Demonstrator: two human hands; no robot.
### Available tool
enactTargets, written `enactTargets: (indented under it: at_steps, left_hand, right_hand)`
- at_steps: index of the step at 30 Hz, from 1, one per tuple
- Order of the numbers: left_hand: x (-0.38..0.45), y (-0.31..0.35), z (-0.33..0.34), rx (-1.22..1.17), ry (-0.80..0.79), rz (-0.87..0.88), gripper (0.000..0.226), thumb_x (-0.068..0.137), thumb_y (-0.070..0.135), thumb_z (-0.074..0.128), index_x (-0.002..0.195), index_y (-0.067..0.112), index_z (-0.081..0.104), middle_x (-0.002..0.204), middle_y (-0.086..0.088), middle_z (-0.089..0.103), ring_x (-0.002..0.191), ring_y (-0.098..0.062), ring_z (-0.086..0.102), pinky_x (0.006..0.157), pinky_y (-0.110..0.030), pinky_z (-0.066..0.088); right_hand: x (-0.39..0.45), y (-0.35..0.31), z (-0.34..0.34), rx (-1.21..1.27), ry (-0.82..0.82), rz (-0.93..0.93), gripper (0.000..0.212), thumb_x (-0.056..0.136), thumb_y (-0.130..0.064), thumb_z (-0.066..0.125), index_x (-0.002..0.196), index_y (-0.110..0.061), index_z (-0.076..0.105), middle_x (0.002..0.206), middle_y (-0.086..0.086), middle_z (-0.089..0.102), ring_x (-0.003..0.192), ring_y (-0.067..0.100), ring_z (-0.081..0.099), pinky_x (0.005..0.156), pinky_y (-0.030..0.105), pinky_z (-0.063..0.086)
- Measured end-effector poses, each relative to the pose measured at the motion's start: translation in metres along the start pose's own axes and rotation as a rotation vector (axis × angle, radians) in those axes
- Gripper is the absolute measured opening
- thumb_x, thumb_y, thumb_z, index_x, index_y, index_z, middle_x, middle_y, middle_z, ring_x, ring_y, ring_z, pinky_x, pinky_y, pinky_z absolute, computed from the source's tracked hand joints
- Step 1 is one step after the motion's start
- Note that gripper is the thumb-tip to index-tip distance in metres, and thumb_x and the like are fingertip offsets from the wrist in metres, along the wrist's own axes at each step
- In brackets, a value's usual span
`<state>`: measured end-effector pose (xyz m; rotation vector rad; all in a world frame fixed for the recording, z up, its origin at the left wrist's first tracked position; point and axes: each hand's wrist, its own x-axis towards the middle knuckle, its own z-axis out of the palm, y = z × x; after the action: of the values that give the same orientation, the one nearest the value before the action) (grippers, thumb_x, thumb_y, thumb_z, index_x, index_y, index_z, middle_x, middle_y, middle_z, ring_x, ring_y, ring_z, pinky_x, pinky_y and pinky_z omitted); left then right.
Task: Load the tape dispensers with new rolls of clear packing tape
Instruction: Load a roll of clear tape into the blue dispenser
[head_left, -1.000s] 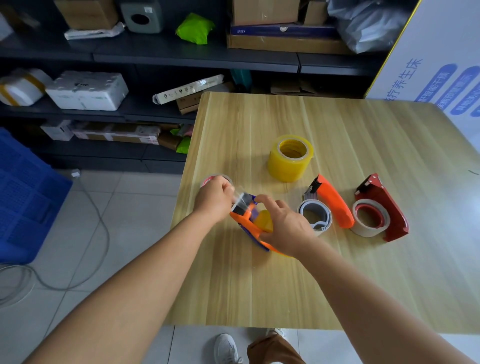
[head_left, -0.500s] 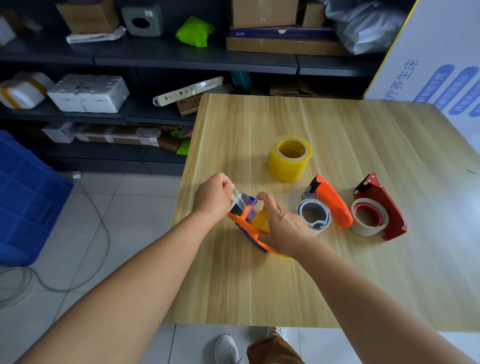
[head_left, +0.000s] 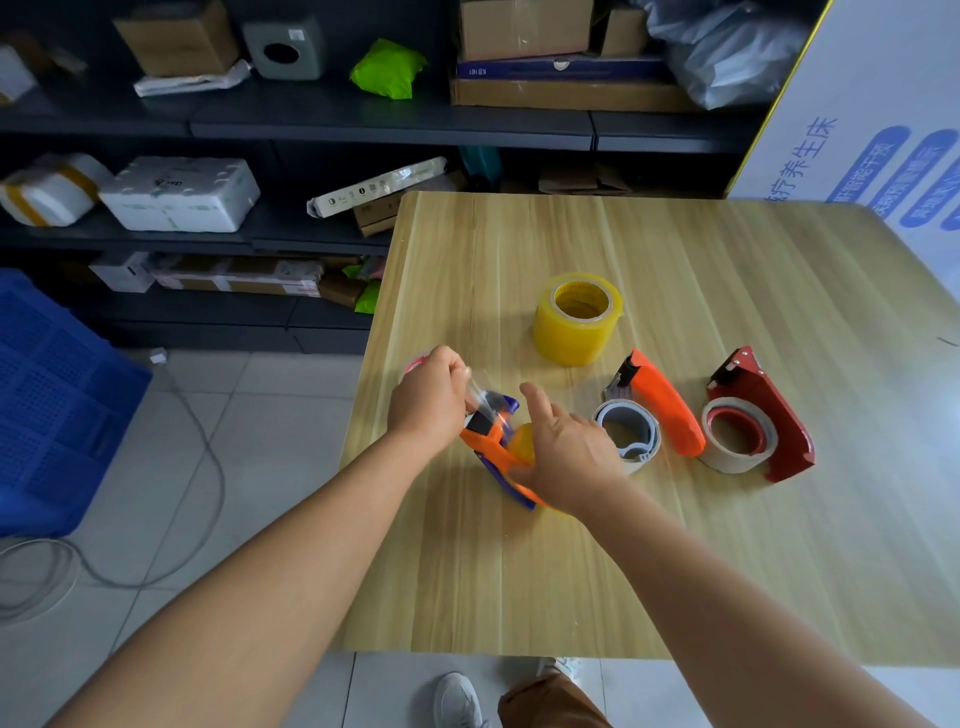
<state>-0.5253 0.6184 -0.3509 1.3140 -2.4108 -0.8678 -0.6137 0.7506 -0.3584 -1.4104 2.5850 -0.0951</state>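
Item one: orange-and-purple tape dispenser (head_left: 491, 447), lying near the left edge of the tabletop (head_left: 571, 571), a yellowish roll seated in it. My right hand (head_left: 563, 449) rests over its roll and rear, fingers curled round the body, forefinger raised and pointing away. My left hand (head_left: 428, 402) pinches the loose clear tape end (head_left: 480, 397) at the dispenser's front, fingers closed tight on the film. Behind that hand, a reddish roll edge (head_left: 414, 364), mostly hidden. Item two: spare roll of clear yellowish packing tape (head_left: 577, 318), upright, well apart toward the table's middle. Item three: orange dispenser (head_left: 662, 408) with a grey-cored roll (head_left: 628, 434), just right of my right hand. Item four: red dispenser (head_left: 769, 421) holding a white roll with red core, farthest right. Writing: a blue box (head_left: 558, 68) on the shelf reads "KB161", upside down; the white panel (head_left: 878, 140) at right carries blue Chinese characters, partly cut off. White foam box (head_left: 179, 193) lettering is too small to read.
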Motion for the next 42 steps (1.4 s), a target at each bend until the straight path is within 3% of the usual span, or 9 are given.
enactTargets:
  at_steps: [3, 8, 16, 21, 24, 27, 30, 35, 42]
  left_hand:
    - [0.001, 0.000, 0.000, -0.033, -0.004, 0.031, 0.020, 0.100, 0.029, 0.036, 0.087, 0.022, 0.050, 0.079, 0.005, 0.066, 0.074, -0.019, 0.062, 0.062, -0.036, 0.054]
    - [0.007, 0.007, 0.002, -0.135, 0.032, 0.025, 0.018, 0.096, 0.027, 0.044, 0.084, 0.017, 0.054, 0.080, -0.002, 0.066, 0.076, -0.024, 0.065, 0.070, -0.043, 0.056]
    - [0.011, 0.002, 0.005, -0.297, 0.073, -0.175, 0.020, 0.098, 0.021, 0.041, 0.080, 0.021, 0.049, 0.085, -0.006, 0.065, 0.078, -0.028, 0.068, 0.069, -0.047, 0.059]
    - [0.009, 0.003, 0.002, -0.407, 0.046, -0.198, 0.015, 0.098, 0.020, 0.042, 0.086, 0.019, 0.051, 0.085, -0.005, 0.062, 0.076, -0.024, 0.069, 0.072, -0.046, 0.060]
    - [0.010, 0.001, -0.002, -0.501, -0.004, -0.218, 0.012, 0.097, 0.018, 0.046, 0.095, 0.012, 0.056, 0.086, -0.008, 0.063, 0.075, -0.022, 0.070, 0.073, -0.042, 0.061]
    - [0.010, -0.003, -0.008, -0.606, -0.082, -0.280, 0.019, 0.098, 0.019, 0.047, 0.093, 0.006, 0.060, 0.077, -0.007, 0.060, 0.072, -0.020, 0.067, 0.078, -0.042, 0.060]
    - [0.007, -0.003, -0.013, -0.668, -0.173, -0.343, 0.026, 0.100, 0.022, 0.042, 0.095, 0.007, 0.063, 0.082, -0.007, 0.059, 0.073, -0.017, 0.064, 0.077, -0.037, 0.059]
    - [0.004, -0.003, -0.017, -0.667, -0.203, -0.341, 0.030, 0.102, 0.022, 0.036, 0.094, 0.012, 0.063, 0.083, -0.005, 0.061, 0.078, -0.019, 0.065, 0.079, -0.039, 0.058]
    - [0.005, -0.005, -0.024, -0.652, -0.249, -0.362, 0.033, 0.103, 0.026, 0.032, 0.106, 0.008, 0.059, 0.096, -0.014, 0.068, 0.078, -0.019, 0.067, 0.061, -0.027, 0.055]
  right_hand:
    - [-0.002, -0.001, 0.000, 0.045, -0.015, -0.004, 0.069, 0.087, -0.057, 0.053, 0.138, -0.026, 0.019, 0.106, 0.005, 0.062, 0.081, 0.026, 0.064, 0.058, 0.032, 0.049]
    - [0.000, -0.001, 0.002, -0.006, -0.063, 0.041, 0.073, 0.087, -0.043, 0.060, 0.139, -0.016, 0.017, 0.103, 0.007, 0.062, 0.070, 0.024, 0.055, 0.056, 0.032, 0.043]
    - [0.002, 0.001, 0.003, 0.012, -0.112, 0.048, 0.069, 0.086, -0.029, 0.063, 0.137, -0.014, 0.018, 0.106, 0.009, 0.061, 0.076, 0.027, 0.061, 0.059, 0.035, 0.048]
    - [0.004, 0.003, 0.001, 0.059, -0.123, 0.048, 0.078, 0.086, -0.029, 0.064, 0.143, -0.017, 0.012, 0.120, 0.010, 0.058, 0.072, 0.026, 0.054, 0.058, 0.034, 0.044]
    - [0.004, 0.002, 0.002, 0.047, -0.098, 0.027, 0.086, 0.085, -0.029, 0.065, 0.147, -0.023, 0.006, 0.127, 0.007, 0.052, 0.076, 0.028, 0.061, 0.056, 0.032, 0.042]
    - [0.004, 0.000, 0.003, 0.061, -0.083, -0.019, 0.084, 0.087, -0.029, 0.061, 0.148, -0.030, 0.003, 0.125, 0.006, 0.048, 0.081, 0.030, 0.065, 0.057, 0.034, 0.047]
    - [0.004, 0.000, 0.005, 0.059, -0.073, -0.050, 0.084, 0.087, -0.027, 0.061, 0.146, -0.035, 0.002, 0.121, 0.006, 0.050, 0.082, 0.031, 0.063, 0.059, 0.035, 0.048]
    - [0.004, -0.001, 0.003, 0.077, -0.084, -0.059, 0.069, 0.087, -0.028, 0.061, 0.139, -0.032, 0.015, 0.116, 0.008, 0.049, 0.078, 0.031, 0.059, 0.061, 0.037, 0.049]
    - [0.008, -0.003, 0.006, 0.037, -0.091, -0.107, 0.075, 0.089, -0.036, 0.058, 0.148, -0.034, 0.010, 0.121, 0.006, 0.048, 0.097, 0.032, 0.060, 0.065, 0.035, 0.045]
